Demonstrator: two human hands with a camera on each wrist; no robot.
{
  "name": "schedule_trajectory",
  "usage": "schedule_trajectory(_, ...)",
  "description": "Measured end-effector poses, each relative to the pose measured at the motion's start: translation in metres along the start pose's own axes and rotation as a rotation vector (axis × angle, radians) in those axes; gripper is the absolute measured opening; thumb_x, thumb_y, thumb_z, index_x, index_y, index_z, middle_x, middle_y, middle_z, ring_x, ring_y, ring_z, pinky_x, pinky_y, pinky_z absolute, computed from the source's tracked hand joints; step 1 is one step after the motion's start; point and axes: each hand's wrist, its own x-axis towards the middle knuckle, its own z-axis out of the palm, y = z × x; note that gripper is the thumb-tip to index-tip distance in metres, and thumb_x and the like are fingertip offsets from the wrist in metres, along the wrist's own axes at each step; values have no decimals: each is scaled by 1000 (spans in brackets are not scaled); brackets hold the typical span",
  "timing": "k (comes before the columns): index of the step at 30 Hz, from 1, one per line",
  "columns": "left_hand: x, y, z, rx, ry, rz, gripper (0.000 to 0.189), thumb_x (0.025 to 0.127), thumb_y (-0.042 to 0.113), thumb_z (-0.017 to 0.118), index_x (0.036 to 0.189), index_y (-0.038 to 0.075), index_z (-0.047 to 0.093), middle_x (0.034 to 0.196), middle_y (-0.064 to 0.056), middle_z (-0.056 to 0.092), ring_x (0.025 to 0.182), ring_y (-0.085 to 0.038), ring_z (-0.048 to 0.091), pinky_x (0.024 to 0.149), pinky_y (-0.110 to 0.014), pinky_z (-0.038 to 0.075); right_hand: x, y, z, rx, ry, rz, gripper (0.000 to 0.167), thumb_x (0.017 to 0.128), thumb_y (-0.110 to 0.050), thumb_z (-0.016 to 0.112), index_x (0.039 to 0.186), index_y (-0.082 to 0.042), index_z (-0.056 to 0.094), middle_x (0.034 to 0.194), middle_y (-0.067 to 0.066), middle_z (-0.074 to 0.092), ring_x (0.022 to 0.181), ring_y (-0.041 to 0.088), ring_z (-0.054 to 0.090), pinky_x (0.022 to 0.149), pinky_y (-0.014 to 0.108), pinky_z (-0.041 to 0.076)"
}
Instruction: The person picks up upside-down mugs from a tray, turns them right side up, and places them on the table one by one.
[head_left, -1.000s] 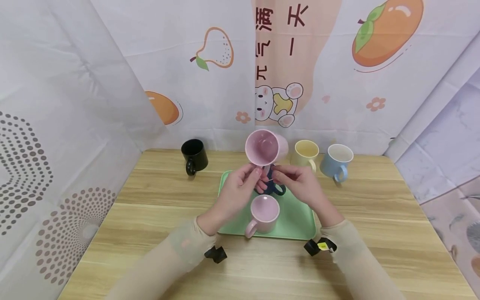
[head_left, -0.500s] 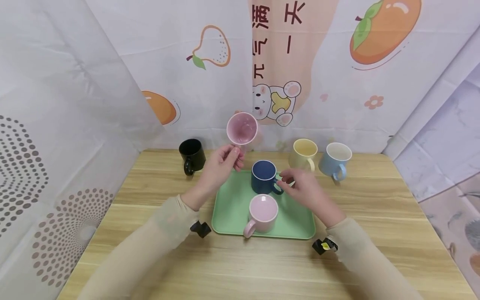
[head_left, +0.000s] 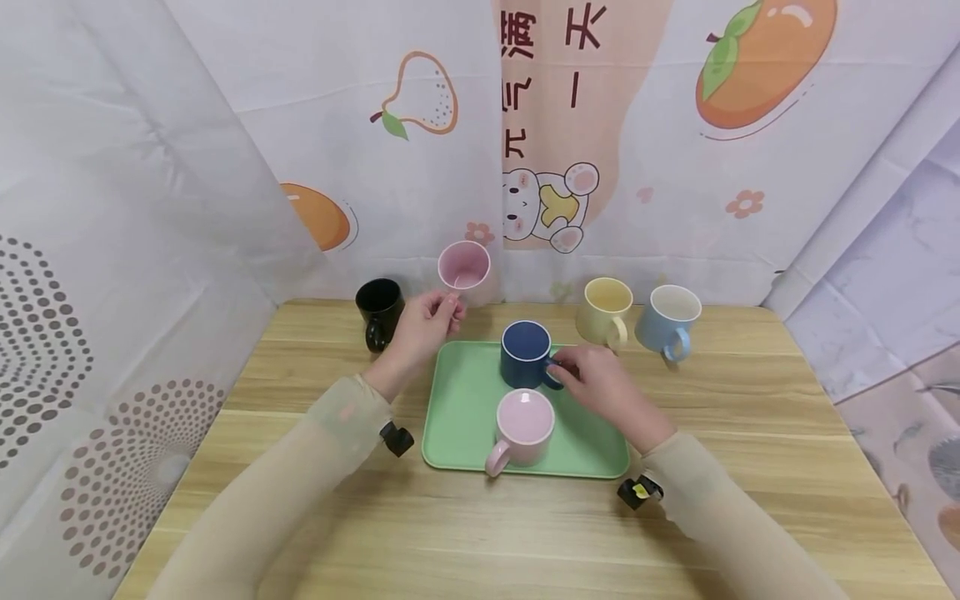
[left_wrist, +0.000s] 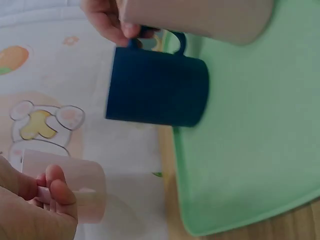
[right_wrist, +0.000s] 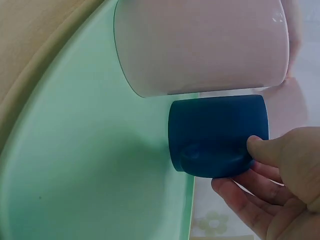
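Navy mug (head_left: pixel 522 369), rear pink mug (head_left: pixel 467 267)
Your right hand (head_left: pixel 594 381) and left hand (head_left: pixel 417 331) are respectively pinching their handles (right_wrist: pixel 214 163); both likely stiff, fragile.

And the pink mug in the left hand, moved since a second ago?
Yes. In the head view, the held pink mug has shifted left, closer to the black mug.

White fruit-printed cloth backdrop (head_left: pixel 330 100), dot-patterned cloth (head_left: pixel 90 275) at left, wood-grain tabletop (head_left: pixel 750 433), marble-patterned surface (head_left: pixel 896 250) at right
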Motion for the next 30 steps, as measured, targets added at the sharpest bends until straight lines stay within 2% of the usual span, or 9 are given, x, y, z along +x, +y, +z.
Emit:
schedule_trajectory(4, 9, -14, 0, 18, 13, -31, 31, 117, 19, 53, 114, -6, 70, 103, -10, 67, 94, -22, 64, 73, -18, 56, 0, -2, -1, -22, 5, -2, 12, 101, -9, 78, 90, -5, 79, 69, -4, 64, 64, 11, 54, 58, 30, 48)
schedule_trajectory(10, 19, -35, -1, 55, 24, -67, 33, 118, 20, 52, 110, -5, 71, 98, -10, 68, 91, -24, 64, 71, -23, 51, 0, -5, -2, -37, 6, -2, 14, 100, -10, 79, 87, -6, 78, 66, -6, 61, 62, 11, 53, 58, 31, 48)
schedule_trajectory(13, 21, -42, -1, 54, 34, -86, 34, 118, 20, 51, 111, -7, 71, 97, -10, 67, 87, -21, 63, 69, -23, 50, 0, -7, -2, -34, 0, 1, 16, 100, -9, 79, 85, -5, 78, 64, -6, 59, 60, 11, 52, 57, 30, 46)
schedule_trajectory(17, 22, -48, -3, 53, 53, -105, 34, 118, 19, 51, 115, -9, 70, 100, -11, 67, 84, -15, 62, 71, -23, 52, 1, -8, -2, -40, -2, 3, 19, 101, -9, 78, 82, -5, 77, 63, -7, 56, 59, 11, 50, 56, 30, 44)
schedule_trajectory(23, 21, -53, -7, 78, 89, -135, 34, 117, 19, 52, 115, -9, 70, 103, -13, 68, 83, -15, 64, 69, -22, 54, 0, -7, -1, -31, 6, 2, 19, 101, -9, 78, 82, -6, 78, 62, -7, 56, 58, 10, 50, 55, 29, 43)
schedule_trajectory(30, 19, -55, -12, 60, 113, -149, 34, 117, 17, 53, 117, -12, 70, 105, -16, 69, 88, -21, 66, 80, -33, 60, -1, -7, -2, -21, 8, 5, 21, 101, -8, 78, 80, -6, 76, 62, -6, 55, 58, 11, 49, 54, 28, 42)
